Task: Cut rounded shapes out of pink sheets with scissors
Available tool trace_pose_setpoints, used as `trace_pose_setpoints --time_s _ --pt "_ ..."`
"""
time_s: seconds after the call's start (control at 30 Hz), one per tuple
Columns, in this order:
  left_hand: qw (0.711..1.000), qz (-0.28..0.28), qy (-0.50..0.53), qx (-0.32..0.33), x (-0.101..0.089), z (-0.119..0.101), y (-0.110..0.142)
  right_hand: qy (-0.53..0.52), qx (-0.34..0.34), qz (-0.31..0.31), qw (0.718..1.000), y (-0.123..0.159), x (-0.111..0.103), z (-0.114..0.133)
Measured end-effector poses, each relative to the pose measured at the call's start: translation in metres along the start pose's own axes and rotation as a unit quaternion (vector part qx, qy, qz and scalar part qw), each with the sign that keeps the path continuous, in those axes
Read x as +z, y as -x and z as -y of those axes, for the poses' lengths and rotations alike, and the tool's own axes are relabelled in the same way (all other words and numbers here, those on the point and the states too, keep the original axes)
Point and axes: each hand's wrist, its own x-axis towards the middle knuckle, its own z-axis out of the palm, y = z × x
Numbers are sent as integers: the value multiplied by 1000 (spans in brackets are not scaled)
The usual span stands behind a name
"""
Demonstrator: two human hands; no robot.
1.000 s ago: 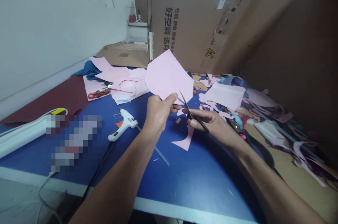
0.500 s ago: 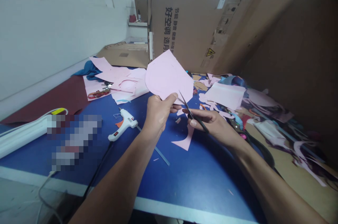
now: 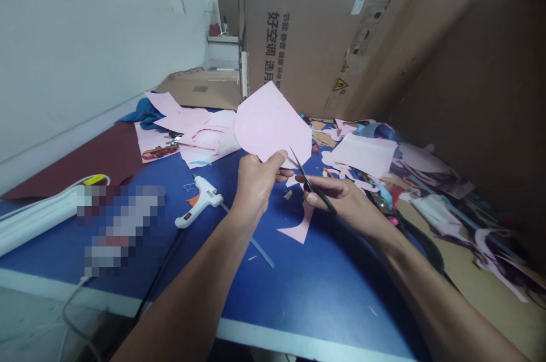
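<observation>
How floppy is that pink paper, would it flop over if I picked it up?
Probably not very floppy: the pink paper looks nearly flat, though the left hand pinches only its bottom edge. It's likely light, since one hand's fingers hold it up. It might crease if squeezed, because it looks thin.

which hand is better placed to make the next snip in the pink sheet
Probably the right: the right hand holds the scissors, blades at the lower edge of the pink sheet. The left hand is gripping that sheet.
</observation>
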Motion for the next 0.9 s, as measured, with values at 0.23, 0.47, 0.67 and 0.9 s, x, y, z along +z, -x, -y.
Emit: trace_pose_setpoints --time_s 0.23,0.47,0.67,0.9 --pt "999 -13 20 -29 3 -3 5 0 1 -9 1000 0 1 0" --pt "996 -22 68 -47 6 2 6 -5 -3 -10 1000 -1 2 2" --pt "992 -42 105 -64 10 4 9 -7 1 -38 999 -2 5 -1" --pt "984 -63 139 -92 12 7 9 -14 6 -43 999 -2 6 -4"
